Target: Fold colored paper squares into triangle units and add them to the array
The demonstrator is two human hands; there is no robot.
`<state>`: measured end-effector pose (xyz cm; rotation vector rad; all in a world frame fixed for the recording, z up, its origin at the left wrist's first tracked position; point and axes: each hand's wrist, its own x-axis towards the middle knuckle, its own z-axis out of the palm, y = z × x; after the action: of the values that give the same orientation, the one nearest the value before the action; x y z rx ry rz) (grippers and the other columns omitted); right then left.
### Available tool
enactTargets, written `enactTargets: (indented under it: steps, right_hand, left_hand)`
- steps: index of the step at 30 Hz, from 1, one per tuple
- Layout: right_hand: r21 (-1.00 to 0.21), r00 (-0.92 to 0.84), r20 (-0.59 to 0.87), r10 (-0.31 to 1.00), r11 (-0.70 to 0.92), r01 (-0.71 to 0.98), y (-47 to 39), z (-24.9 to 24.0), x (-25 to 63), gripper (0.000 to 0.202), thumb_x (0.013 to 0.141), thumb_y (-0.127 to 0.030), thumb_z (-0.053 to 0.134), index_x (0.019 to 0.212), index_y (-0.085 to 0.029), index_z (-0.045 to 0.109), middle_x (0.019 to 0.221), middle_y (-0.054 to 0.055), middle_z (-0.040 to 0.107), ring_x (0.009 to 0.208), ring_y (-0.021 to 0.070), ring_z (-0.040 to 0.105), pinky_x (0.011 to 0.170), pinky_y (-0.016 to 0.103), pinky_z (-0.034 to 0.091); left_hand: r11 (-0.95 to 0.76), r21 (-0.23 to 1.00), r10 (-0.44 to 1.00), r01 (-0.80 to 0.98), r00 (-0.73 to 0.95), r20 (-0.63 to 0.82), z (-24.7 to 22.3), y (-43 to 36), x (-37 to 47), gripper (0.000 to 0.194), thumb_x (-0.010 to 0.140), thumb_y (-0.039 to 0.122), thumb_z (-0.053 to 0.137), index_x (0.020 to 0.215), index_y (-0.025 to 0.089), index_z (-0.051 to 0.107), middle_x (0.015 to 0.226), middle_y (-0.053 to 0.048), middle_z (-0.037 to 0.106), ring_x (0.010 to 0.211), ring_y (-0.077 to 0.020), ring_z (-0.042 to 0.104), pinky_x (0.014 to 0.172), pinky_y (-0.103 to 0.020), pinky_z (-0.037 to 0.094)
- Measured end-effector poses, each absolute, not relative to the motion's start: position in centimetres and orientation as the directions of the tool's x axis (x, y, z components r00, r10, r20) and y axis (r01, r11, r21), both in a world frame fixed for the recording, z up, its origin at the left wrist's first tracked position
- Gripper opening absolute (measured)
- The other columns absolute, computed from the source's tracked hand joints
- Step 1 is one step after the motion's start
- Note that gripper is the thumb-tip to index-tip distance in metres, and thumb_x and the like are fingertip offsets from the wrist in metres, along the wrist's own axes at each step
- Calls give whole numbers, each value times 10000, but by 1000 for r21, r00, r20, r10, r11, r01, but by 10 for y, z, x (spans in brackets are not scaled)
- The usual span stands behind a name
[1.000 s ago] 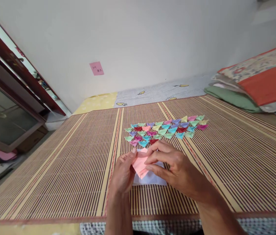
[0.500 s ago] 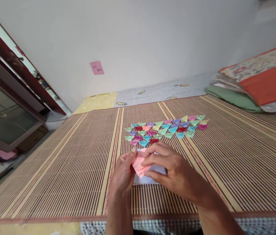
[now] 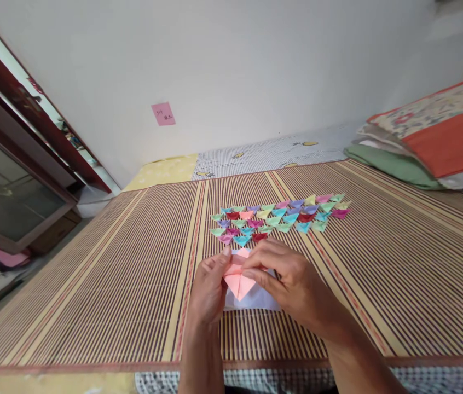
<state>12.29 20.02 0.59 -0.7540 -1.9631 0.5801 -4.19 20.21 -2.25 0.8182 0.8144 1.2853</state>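
Note:
A folded pink paper is held between both hands, its lower corner pointing down toward me. My left hand pinches its left edge, thumb on top. At its right side, my right hand has thumb and forefinger closed on the paper near its middle crease. Beneath lies a white sheet, partly covered by the paper and my right hand. Just beyond are several rows of small folded paper pieces in green, blue, red, purple, yellow and pink.
A striped bamboo mat spreads under everything. Folded bedding is stacked at the right. A pink note is on the wall behind. At the left stands a glass-fronted cabinet.
My right fingers have closed together on the pink paper, where they were spread more. The paper's lower part now shows more openly, with a centre crease visible.

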Motion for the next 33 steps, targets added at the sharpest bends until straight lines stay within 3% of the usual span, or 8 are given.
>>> enactTargets:
  steps: [6,11,24,31,33]
  right_hand:
    - [-770,-264,516,815,576,275,201,3,123,206,977,-190,627,772,-197,611,773,-8,616,772,159,583,718,296,426]
    - [-802,-227,464,856,515,304,203,-1,125,207,947,-194,611,741,-198,593,726,-18,605,692,144,559,669,291,409]
    - [-855,-214,354,910,408,320,206,-1,126,259,931,-259,610,685,-203,552,612,-46,512,582,129,464,557,278,333]
    - [-823,-191,430,882,470,320,208,-2,125,238,926,-218,593,692,-199,553,790,11,585,758,169,562,666,299,402]
    - [-837,-188,410,893,450,312,207,-1,123,239,931,-228,594,696,-199,559,746,-1,578,710,160,548,637,294,396]
  left_hand:
    - [12,894,999,-448,49,11,-30,200,-43,435,868,521,733,669,134,722,558,-22,632,529,-136,583,536,-243,441]
    - [2,940,998,-340,60,19,-30,199,-45,373,768,437,853,651,140,660,554,31,545,486,-76,458,490,-197,354]
    - [-46,987,999,-152,-5,46,-20,195,-40,392,731,409,869,624,158,588,544,41,528,471,-71,424,462,-186,338]
    - [-97,991,995,-91,-32,95,-16,194,-38,419,751,390,852,615,175,519,543,47,524,479,-71,413,471,-184,336]
    - [-105,990,994,-95,-31,102,-15,194,-38,425,757,388,848,620,181,503,540,51,519,477,-72,409,470,-184,335]
